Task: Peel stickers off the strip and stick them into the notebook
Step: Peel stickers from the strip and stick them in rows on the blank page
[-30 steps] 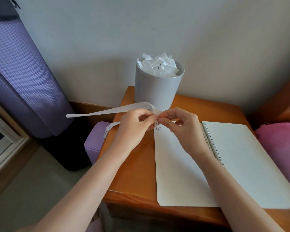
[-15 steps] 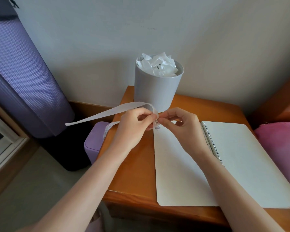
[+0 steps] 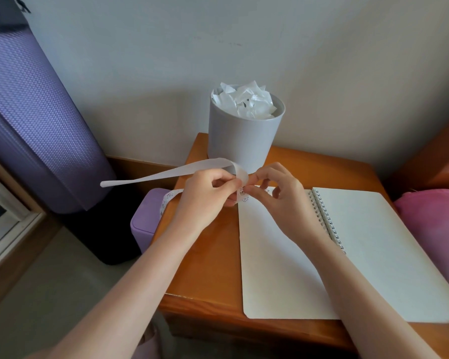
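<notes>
From the head view, both hands meet over the far left part of the table. The left hand grips the strip with curled fingers. Its blank tail runs out past the table's left edge. The right hand pinches a small sticker at the strip's fold. The notebook lies open along the table's near and right edges. A grey bin stuffed with paper scraps stands at the far edge.

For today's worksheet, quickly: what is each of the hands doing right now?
Left hand: closed, holding the sticker strip.
Right hand: closed, pinching a sticker on that strip.
</notes>
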`<state>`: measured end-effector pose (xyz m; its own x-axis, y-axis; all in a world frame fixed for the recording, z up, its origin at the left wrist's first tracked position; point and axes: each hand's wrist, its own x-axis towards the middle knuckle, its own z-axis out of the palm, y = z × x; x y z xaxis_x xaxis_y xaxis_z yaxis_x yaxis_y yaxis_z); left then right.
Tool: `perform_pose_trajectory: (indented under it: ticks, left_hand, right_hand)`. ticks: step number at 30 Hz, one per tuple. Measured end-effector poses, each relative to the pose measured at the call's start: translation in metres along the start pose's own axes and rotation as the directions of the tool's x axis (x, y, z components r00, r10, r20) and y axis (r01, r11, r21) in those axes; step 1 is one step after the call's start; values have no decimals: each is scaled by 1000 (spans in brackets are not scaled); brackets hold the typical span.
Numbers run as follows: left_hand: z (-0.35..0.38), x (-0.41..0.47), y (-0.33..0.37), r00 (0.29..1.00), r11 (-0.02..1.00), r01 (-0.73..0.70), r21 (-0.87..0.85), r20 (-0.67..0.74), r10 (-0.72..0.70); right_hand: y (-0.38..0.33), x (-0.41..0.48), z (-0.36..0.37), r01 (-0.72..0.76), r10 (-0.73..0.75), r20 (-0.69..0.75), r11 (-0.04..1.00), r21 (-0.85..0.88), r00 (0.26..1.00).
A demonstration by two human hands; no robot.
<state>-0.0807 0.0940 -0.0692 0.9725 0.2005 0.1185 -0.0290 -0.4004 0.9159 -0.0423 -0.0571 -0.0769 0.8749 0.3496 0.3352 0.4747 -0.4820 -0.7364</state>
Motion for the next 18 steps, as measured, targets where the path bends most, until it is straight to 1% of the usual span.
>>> perform_pose_trajectory:
  ticks: [5,8,11,13,16,18]
  left_hand:
    - [-2,3,-2,998,998,56,-37,-18,-56]
    - [-2,4,-4,996,997,71,-40,-59,-73]
    - [-3,4,-6,993,998,57,-5,-101,-57]
    - [-4,3,-7,992,998,58,-3,-108,-58]
    - [-4,3,-6,992,998,57,-15,-113,-58]
    - [-3,3,-6,992,998,54,-20,-112,-56]
  right_hand:
    - [-4,-1,-1,32,-33,3,999,33,999]
    - [-8,-1,-3,1,-1,2,996,89,1000]
    - [-7,2,-8,-81,85,-29,988,130,996]
    - [-3,4,-12,-163,168,-29,977,140,985]
    - [5,5,-17,-308,308,15,946,105,951]
    - [8,5,-17,-377,375,42,919,116,926]
